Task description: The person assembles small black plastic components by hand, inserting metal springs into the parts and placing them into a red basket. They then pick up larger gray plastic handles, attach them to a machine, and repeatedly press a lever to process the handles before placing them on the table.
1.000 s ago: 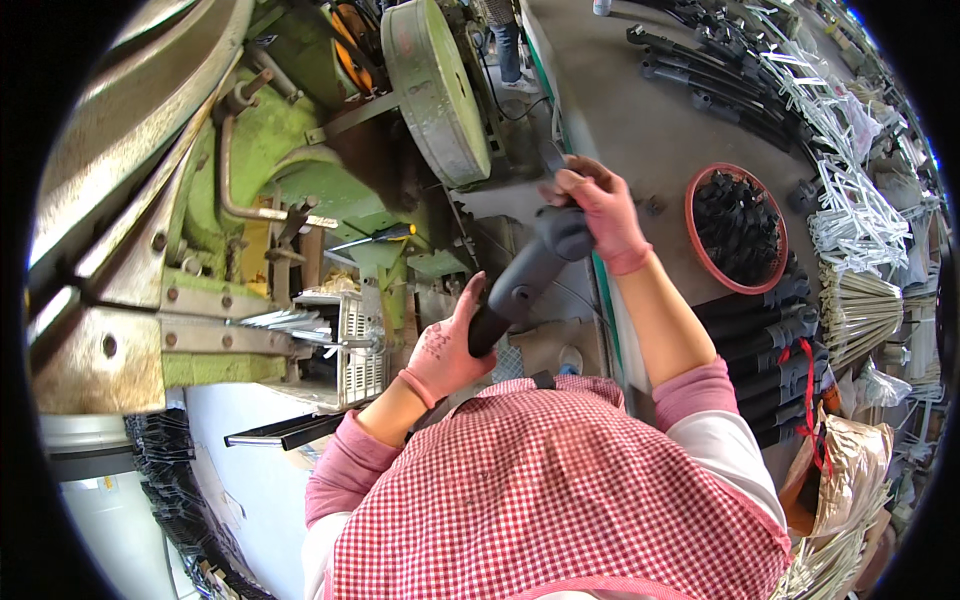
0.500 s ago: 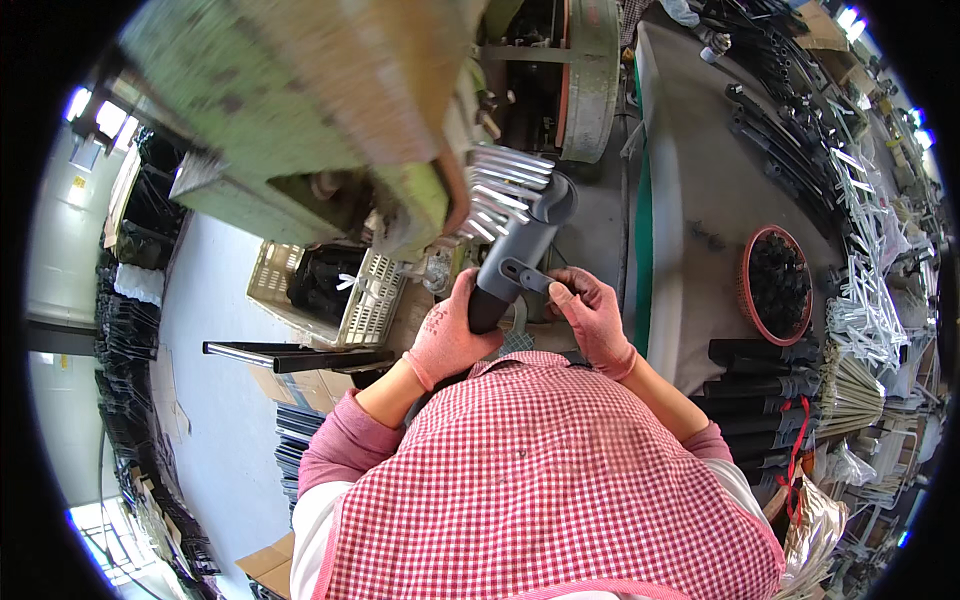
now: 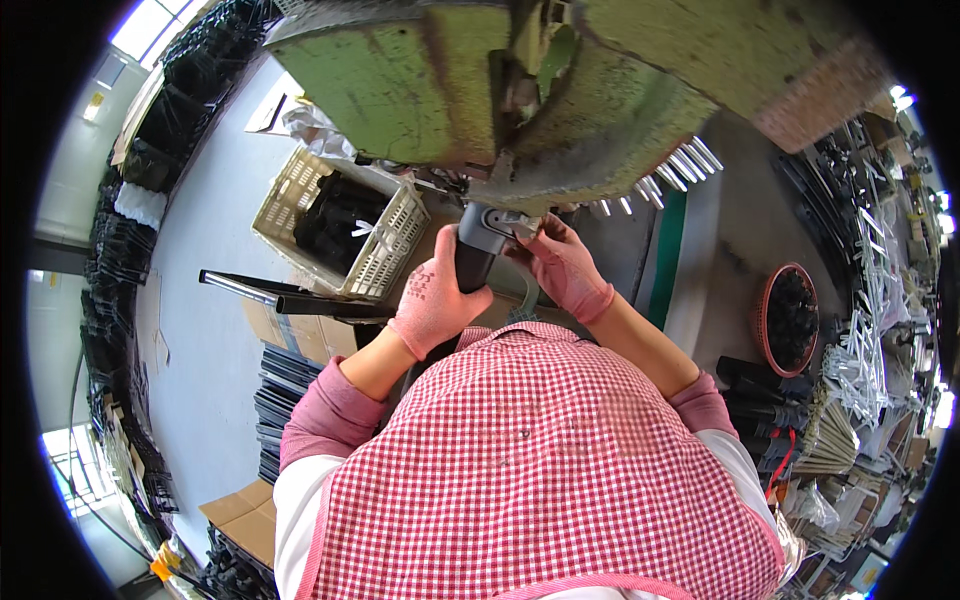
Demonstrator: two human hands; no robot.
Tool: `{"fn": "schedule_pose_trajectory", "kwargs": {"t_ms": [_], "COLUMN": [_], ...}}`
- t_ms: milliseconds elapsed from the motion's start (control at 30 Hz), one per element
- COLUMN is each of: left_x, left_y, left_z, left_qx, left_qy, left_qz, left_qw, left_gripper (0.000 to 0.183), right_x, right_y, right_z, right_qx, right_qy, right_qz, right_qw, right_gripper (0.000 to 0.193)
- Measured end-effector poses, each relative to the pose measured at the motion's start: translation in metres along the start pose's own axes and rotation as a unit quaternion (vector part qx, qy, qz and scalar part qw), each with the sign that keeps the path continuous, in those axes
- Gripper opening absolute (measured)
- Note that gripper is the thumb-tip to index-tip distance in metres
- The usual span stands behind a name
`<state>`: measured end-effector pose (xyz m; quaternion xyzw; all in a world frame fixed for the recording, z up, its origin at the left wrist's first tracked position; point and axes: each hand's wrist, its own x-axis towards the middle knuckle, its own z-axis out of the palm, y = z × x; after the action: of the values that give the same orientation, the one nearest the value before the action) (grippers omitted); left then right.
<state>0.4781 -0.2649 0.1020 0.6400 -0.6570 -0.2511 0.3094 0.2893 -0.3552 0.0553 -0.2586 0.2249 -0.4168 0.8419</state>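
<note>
My left hand [image 3: 437, 292], in a pink glove, is wrapped around the black lower part of a tube [image 3: 472, 270]. A grey collar [image 3: 481, 230] sits on the tube, close under the green machine [image 3: 590, 130]. On the right side of the collar, the gloved fingers of my right hand [image 3: 563, 268] are closed on a small side tab [image 3: 516, 226]. Those fingers partly cover the tab. The tube's far end is hidden beneath the machine.
Left of my hands, a cream plastic crate [image 3: 405, 232] holds black parts. Thin metal rods [image 3: 685, 168] stick out behind the machine's right side. A red basket [image 3: 766, 335] of black pieces stands at right. Dark bars [image 3: 285, 300] lie over cardboard boxes at left.
The view has swung, so the machine now spans the top. Both hands have brought the tube under it, and its far end has gone out of sight. Both hands keep their hold.
</note>
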Motion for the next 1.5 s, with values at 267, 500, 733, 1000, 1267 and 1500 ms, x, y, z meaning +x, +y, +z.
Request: {"fn": "schedule_pose_trajectory", "kwargs": {"t_ms": [267,500,733,1000,1267,1500], "left_x": [0.007,0.024,0.036,0.033,0.029,0.039], "left_y": [-0.002,-0.020,-0.056,-0.060,-0.056,-0.037], "left_z": [-0.029,-0.048,-0.030,-0.031,-0.034,-0.072], "left_qx": [0.096,0.030,-0.069,-0.022,-0.042,-0.029], "left_qy": [-0.016,-0.146,-0.201,-0.191,-0.197,-0.210], "left_qz": [0.011,-0.105,-0.133,-0.111,-0.118,-0.033], "left_qw": [0.995,0.983,0.968,0.975,0.972,0.977], "left_gripper": [0.078,0.101,0.078,0.072,0.072,0.080], "right_x": [0.042,0.037,0.029,0.024,0.032,0.012], "right_y": [0.049,0.039,0.044,0.038,0.040,0.020], "right_z": [-0.012,0.008,0.021,0.011,-0.008,0.031], "right_qx": [0.055,-0.031,-0.095,-0.113,-0.106,-0.098], "right_qy": [-0.056,0.081,0.142,0.087,0.127,0.056], "right_qz": [-0.099,0.004,-0.048,0.011,0.030,-0.069], "right_qw": [0.992,0.996,0.984,0.990,0.986,0.991], "right_gripper": [0.026,0.028,0.020,0.021,0.014,0.021]}}
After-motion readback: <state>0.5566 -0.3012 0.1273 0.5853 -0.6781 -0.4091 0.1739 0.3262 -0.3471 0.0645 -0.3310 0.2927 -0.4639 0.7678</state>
